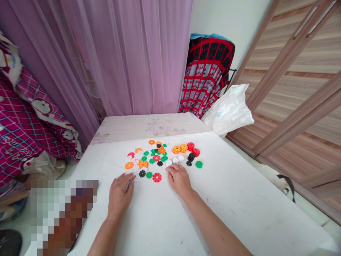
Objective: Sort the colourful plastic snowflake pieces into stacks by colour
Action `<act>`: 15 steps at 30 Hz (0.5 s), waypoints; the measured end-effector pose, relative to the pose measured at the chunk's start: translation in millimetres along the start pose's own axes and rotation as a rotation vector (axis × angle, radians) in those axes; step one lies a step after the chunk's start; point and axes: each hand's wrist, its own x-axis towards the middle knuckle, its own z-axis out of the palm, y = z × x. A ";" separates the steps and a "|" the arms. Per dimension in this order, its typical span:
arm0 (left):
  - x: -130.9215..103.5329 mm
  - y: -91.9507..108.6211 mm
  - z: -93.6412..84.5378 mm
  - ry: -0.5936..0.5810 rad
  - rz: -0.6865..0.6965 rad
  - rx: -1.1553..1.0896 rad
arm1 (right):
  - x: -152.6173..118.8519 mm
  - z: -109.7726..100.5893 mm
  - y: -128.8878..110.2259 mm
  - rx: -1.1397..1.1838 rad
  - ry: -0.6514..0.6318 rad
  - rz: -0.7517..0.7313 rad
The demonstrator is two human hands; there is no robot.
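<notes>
On the white-covered table lies a loose spread of flat, notched plastic discs in red, green, orange, black and white. My left hand (121, 188) rests at the near left of the spread, fingers slightly bent and thumb apart, fingertips beside pale discs (136, 176). A black disc (142, 173), a green one (149, 175) and a red one (157, 177) lie between my hands. With fingers drawn together, my right hand (179, 179) is at a white notched disc (168, 163), the near end of a short white row (178, 159). Its fingertips partly hide the contact.
Right of the spread sit groups of orange discs (180, 148), red discs (193, 149), black discs (191, 157) and a green disc (199, 164). A white plastic bag (230, 110) stands by the table's far right corner. Purple curtains (138, 57) hang behind the table (229, 199).
</notes>
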 end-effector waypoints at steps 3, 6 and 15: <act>-0.4 0.5 -0.6 -0.003 -0.006 -0.002 | -0.4 1.0 -0.4 0.008 0.004 0.008; -0.9 0.1 -0.2 -0.007 -0.007 -0.004 | -4.8 1.4 -1.9 0.020 0.030 0.010; -0.5 0.0 1.0 -0.014 -0.028 -0.015 | 16.5 -4.4 -40.4 -0.077 -0.187 0.160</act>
